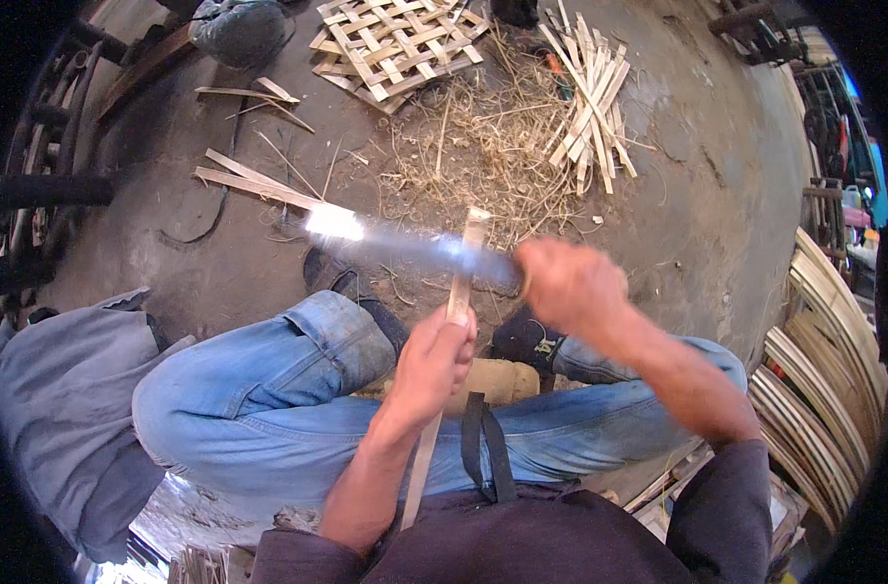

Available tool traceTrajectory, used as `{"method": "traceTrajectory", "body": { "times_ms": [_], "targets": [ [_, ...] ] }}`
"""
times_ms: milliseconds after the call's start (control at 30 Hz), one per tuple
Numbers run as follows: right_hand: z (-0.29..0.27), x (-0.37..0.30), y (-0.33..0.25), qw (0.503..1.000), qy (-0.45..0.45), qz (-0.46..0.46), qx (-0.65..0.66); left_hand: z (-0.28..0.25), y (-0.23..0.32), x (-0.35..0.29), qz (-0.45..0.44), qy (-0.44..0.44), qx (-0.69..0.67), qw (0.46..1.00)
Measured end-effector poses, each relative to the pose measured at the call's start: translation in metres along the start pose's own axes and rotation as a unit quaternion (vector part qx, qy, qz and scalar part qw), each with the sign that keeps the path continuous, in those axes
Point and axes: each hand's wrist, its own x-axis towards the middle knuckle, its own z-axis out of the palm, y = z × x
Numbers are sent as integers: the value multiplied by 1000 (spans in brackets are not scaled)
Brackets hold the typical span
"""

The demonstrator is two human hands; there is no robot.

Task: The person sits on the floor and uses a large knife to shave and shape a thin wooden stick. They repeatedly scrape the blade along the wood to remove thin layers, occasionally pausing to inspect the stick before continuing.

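My left hand (432, 360) is closed round a pale, flat bamboo strip (423, 462), which runs from my lap up past my fist, its far end tilted slightly right. In my right hand (573, 282) is the handle of a long knife (395, 243), the blade smeared by motion and pointing left. That blade crosses the strip just beyond my left fist; whether it touches the strip I cannot tell. Under my left hand, between my legs, sits a tan wooden block (502, 382). A dark strap (488, 448) hangs beside it.
Curly shavings (483, 136) litter the floor ahead. Beyond them lie woven lattice panels (395, 44) and a pile of cut strips (595, 107). Loose strips (254, 183) rest at left. Long curved slats (824, 321) are stacked at right, and grey cloth (69, 389) drapes at left.
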Motion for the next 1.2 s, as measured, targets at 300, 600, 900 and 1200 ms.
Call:
{"method": "traceTrajectory", "body": {
  "times_ms": [300,600,900,1200],
  "targets": [
    [11,8,26,999,43,12,-23,0,1,0,-1,-10,-16,1000],
    [2,-3,5,997,-2,-37,-68,1,3,-4,-6,-2,-5,1000],
    [9,-7,29,998,40,3,-52,5,0,-5,0,11,10,1000],
    [8,2,34,983,83,-123,-106,2,7,-8,-58,-23,-24,998]
  ]
}}
